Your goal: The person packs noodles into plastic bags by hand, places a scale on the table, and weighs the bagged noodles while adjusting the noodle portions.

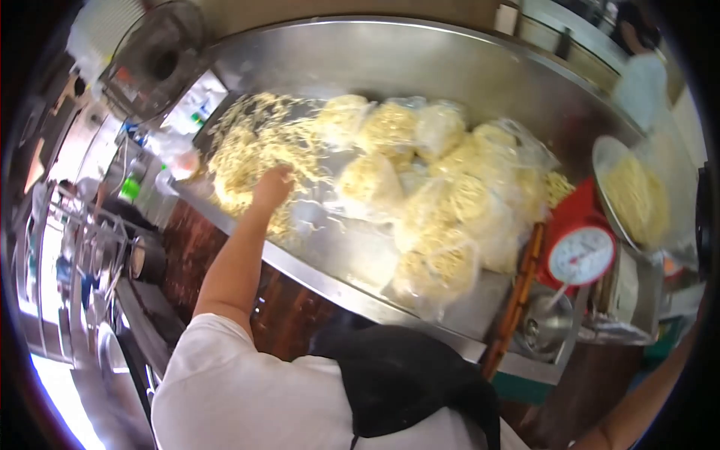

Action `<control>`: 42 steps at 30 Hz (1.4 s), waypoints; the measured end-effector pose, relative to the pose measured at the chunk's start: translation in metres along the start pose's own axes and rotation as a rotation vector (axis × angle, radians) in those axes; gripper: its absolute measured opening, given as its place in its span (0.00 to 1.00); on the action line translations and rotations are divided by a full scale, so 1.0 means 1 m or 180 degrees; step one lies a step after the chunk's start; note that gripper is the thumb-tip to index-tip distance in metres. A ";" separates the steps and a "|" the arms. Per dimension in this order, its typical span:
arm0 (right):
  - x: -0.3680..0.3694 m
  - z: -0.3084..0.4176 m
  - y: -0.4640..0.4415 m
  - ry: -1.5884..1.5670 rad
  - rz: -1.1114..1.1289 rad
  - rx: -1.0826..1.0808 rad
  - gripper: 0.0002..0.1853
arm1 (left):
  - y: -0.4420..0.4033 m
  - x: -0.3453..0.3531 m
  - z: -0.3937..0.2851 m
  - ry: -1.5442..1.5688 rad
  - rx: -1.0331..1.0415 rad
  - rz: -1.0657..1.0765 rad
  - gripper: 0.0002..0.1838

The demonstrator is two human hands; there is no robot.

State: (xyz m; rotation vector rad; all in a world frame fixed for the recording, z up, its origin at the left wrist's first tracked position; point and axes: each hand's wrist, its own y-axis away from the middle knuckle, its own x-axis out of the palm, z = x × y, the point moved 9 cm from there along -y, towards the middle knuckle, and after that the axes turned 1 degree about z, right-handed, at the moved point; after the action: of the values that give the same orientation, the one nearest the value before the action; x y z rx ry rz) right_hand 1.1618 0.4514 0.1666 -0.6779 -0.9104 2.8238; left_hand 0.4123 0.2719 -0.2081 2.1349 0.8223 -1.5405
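My left hand (274, 185) reaches into a loose heap of yellow noodles (244, 154) at the left end of a metal tray (330, 281). Its fingers look curled among the strands, partly hidden and slightly blurred. Clear plastic bags of noodles (457, 202) lie piled across the middle and right of the tray. Beyond them, a red scale (580, 251) with a round white dial stands beside a bowl (606, 161) of noodles. My right arm extends along the lower right edge, its hand outside the view.
A fan (154, 67) stands at the upper left, near bottles with green parts (131, 186). An orange-brown stick (517, 300) lies across the tray's right end, beside a metal bowl (544, 326). Another person (641, 79) is at the upper right.
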 end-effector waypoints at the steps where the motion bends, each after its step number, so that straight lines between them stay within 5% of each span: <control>1: 0.020 0.008 -0.004 -0.0009 0.0103 -0.0034 0.13 | 0.008 0.024 0.021 -0.0148 0.0023 0.0364 0.25; 3: 0.060 0.025 -0.009 0.0023 0.0287 -0.0108 0.13 | 0.026 0.043 0.030 -0.0334 0.0020 0.0566 0.30; 6: 0.151 0.067 0.002 0.0338 0.0534 -0.0063 0.12 | 0.027 0.043 0.052 -0.1022 -0.0744 0.0515 0.20; 10: 0.256 0.065 0.012 0.0156 0.1931 -0.0198 0.11 | 0.012 0.057 0.106 -0.0838 -0.0535 0.1099 0.14; 12: 0.305 0.102 0.040 0.0335 0.1881 -0.0634 0.07 | 0.003 0.040 0.113 -0.0442 -0.0474 0.0972 0.13; 14: 0.354 0.129 0.056 0.0176 0.2036 -0.0659 0.05 | -0.007 -0.002 0.101 -0.0162 0.0181 0.0262 0.11; 19: 0.488 0.159 0.098 -0.0727 0.2798 -0.0548 0.05 | -0.003 -0.116 0.043 0.0176 0.0643 -0.0091 0.11; 25: 0.654 0.190 0.211 -0.1829 0.3630 0.0000 0.17 | 0.015 -0.187 -0.010 0.1930 0.1379 -0.0336 0.10; 26: 0.670 0.190 0.234 -0.1706 0.3978 0.0319 0.15 | 0.013 -0.190 -0.012 0.2226 0.1310 -0.0307 0.10; 28: 0.702 0.168 0.257 -0.1217 0.3769 -0.0093 0.12 | 0.009 -0.194 -0.008 0.2805 0.1132 -0.0267 0.10; 34: 0.715 0.110 0.301 -0.1376 0.3969 0.0814 0.09 | -0.008 -0.208 0.033 0.3394 0.0846 -0.0640 0.12; 42: 0.712 -0.009 0.353 0.0189 0.4124 0.0545 0.16 | -0.032 -0.262 0.052 0.3588 0.0916 -0.1391 0.15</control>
State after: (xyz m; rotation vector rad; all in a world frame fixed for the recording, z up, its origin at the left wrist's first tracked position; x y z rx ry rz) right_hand 0.5424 0.3271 -0.3157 -1.8154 -0.1338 3.7559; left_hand 0.2944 0.2024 0.0239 3.1943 1.5375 -0.4502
